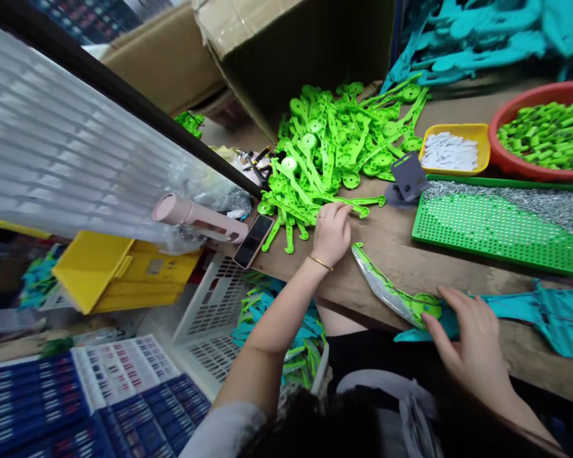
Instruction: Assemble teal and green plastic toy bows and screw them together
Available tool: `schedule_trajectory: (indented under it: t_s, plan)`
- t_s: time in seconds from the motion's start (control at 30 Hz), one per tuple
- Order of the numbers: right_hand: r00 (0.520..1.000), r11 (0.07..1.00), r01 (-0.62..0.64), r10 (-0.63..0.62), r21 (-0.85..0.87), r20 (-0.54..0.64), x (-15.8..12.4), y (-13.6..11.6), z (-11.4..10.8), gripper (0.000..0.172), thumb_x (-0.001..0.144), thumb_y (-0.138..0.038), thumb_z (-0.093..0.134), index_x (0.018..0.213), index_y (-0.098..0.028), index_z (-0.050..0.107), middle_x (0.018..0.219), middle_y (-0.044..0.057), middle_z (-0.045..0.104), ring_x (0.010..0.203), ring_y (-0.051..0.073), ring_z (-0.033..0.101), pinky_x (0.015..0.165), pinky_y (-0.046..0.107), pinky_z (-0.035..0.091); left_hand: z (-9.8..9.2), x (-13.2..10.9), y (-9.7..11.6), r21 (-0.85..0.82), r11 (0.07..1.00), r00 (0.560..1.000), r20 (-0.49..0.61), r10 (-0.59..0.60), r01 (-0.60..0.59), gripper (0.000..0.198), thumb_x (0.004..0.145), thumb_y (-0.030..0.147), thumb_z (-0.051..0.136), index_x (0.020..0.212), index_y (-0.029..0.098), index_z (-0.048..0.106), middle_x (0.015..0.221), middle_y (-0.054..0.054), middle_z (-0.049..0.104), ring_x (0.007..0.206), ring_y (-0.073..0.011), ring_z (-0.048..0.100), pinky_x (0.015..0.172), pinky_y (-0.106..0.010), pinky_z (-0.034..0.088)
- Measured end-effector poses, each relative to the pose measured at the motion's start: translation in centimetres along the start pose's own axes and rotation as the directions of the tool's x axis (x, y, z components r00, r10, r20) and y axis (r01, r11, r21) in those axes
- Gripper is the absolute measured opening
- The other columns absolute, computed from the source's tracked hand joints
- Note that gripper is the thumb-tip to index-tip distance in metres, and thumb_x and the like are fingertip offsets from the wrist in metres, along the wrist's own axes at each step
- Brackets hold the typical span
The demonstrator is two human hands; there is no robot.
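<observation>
The largest thing is the wooden bench, and at its far side there stands a cardboard box with its open mouth to the green parts, which lie there in a heap. Below the bench edge is a white crate, with teal and green pieces inside. On the right are a green tray with silvery bits and, behind it, a red tub with short green pieces. The left hand is at the near edge of the heap; its fingers are bent at one green part, but whether they pinch it I cannot tell. The right hand holds loosely, thumb and fingers apart, the round end of a blade piece, which lies on the bench near the front edge, over a teal shell. Smaller are the yellow tray with white pieces, beside the tub, and the phone, left of the heap.
</observation>
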State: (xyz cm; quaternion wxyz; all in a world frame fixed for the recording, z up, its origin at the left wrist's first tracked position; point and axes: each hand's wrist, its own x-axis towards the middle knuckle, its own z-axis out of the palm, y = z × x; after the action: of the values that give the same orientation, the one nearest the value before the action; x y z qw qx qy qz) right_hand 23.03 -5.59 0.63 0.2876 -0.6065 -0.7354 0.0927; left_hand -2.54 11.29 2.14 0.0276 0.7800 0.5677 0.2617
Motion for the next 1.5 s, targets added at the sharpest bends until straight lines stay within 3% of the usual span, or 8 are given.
schedule_trajectory:
  t_s: [0.17, 0.4, 0.57, 0.8, 1.0, 1.17, 1.33, 1.5]
  plan:
    - [1.0, 1.0, -0.002, 0.001, -0.004, -0.027, -0.3, 1.4, -1.0, 0.04, 0.095, -0.045, 0.045, 0.121, -0.015, 0.053, 0.11, 0.014, 0.066, 0.104, 0.027, 0.062, 0.108, 0.051, 0.033, -0.1, 6.1, -2.3, 0.02, 0.98, 0.972, -0.129, -0.195, 0.2, 0.028, 0.09, 0.015, 0.044, 0.113, 0.016, 0.059, 0.111, -0.012, 0.065, 0.108, -0.0241, 0.058, 0.101, -0.041, 0.042]
    - [0.997, 0.997, 0.074, -0.074, 0.004, 0.0, -0.7, 1.8, -0.2, 0.037, 0.096, -0.042, 0.045, 0.123, -0.017, 0.05, 0.11, 0.011, 0.069, 0.102, 0.025, 0.065, 0.106, 0.049, 0.033, 1.1, 11.9, -2.1, 0.092, 0.863, 0.861, 0.069, -0.503, 0.497, 0.055, 0.071, 0.014, 0.073, 0.123, 0.015, 0.055, 0.132, -0.022, 0.05, 0.131, -0.041, 0.043, 0.106, -0.054, 0.034]
    - [0.992, 0.992, 0.128, -0.128, 0.013, 0.012, -0.8, 1.9, 0.2, 0.035, 0.096, -0.04, 0.045, 0.122, -0.018, 0.05, 0.108, 0.01, 0.07, 0.1, 0.023, 0.066, 0.105, 0.047, 0.035, 0.9, 12.0, -3.2, -0.15, 0.807, 0.82, 0.062, -0.568, 0.571, 0.047, 0.075, -0.002, 0.057, 0.118, 0.017, 0.058, 0.13, -0.019, 0.053, 0.124, -0.0333, 0.054, 0.104, -0.048, 0.04]
    - [0.977, 0.977, 0.21, -0.209, -0.024, 0.037, -1.0, 2.3, 0.0, 0.031, 0.096, -0.038, 0.045, 0.118, -0.018, 0.053, 0.107, 0.01, 0.069, 0.1, 0.024, 0.065, 0.104, 0.049, 0.034, -3.8, 11.1, -6.4, -0.586, 0.546, 0.758, 0.194, -0.623, 0.599, 0.034, 0.084, 0.011, 0.05, 0.118, 0.012, 0.054, 0.092, -0.009, 0.069, 0.074, -0.0139, 0.069, 0.077, -0.03, 0.055]
    - [0.973, 0.974, 0.226, -0.225, -0.019, 0.043, -0.3, 2.2, -0.4, 0.03, 0.097, -0.04, 0.043, 0.114, -0.018, 0.055, 0.107, 0.009, 0.068, 0.099, 0.024, 0.065, 0.104, 0.05, 0.035, -7.3, 7.4, -7.4, -0.736, 0.356, 0.768, 0.338, -0.544, 0.576, 0.036, 0.075, 0.008, 0.051, 0.109, 0.011, 0.061, 0.092, -0.011, 0.072, 0.078, -0.0162, 0.07, 0.08, -0.034, 0.057]
    - [0.971, 0.97, 0.239, -0.237, -0.044, 0.037, 0.6, 2.2, -0.9, 0.03, 0.097, -0.041, 0.042, 0.112, -0.019, 0.057, 0.107, 0.009, 0.068, 0.097, 0.023, 0.065, 0.105, 0.049, 0.034, -7.6, 6.1, -9.7, -0.565, 0.638, 0.804, 0.078, -0.59, 0.523, 0.047, 0.075, 0.01, 0.052, 0.121, 0.015, 0.056, 0.111, -0.011, 0.069, 0.099, -0.0205, 0.068, 0.095, -0.042, 0.052]
    - [0.969, 0.97, 0.241, -0.239, -0.033, 0.064, 0.6, 1.9, -0.7, 0.029, 0.097, -0.04, 0.043, 0.111, -0.019, 0.058, 0.107, 0.008, 0.068, 0.098, 0.023, 0.065, 0.106, 0.049, 0.033, -6.3, 7.7, -10.0, -0.328, 0.829, 0.845, -0.139, -0.517, 0.453, 0.044, 0.072, 0.006, 0.054, 0.115, 0.017, 0.061, 0.133, -0.011, 0.057, 0.133, -0.0229, 0.044, 0.116, -0.04, 0.03]
    - [0.972, 0.974, 0.225, -0.224, 0.0, 0.072, 0.1, 1.7, -0.6, 0.026, 0.096, -0.038, 0.046, 0.112, -0.021, 0.057, 0.108, 0.007, 0.068, 0.1, 0.022, 0.065, 0.108, 0.049, 0.031, -2.7, 10.0, -6.4, 0.057, 0.955, 0.956, -0.005, -0.292, 0.292, 0.018, 0.081, 0.013, 0.051, 0.089, 0.016, 0.068, 0.096, -0.011, 0.067, 0.104, -0.0266, 0.06, 0.099, -0.043, 0.044]
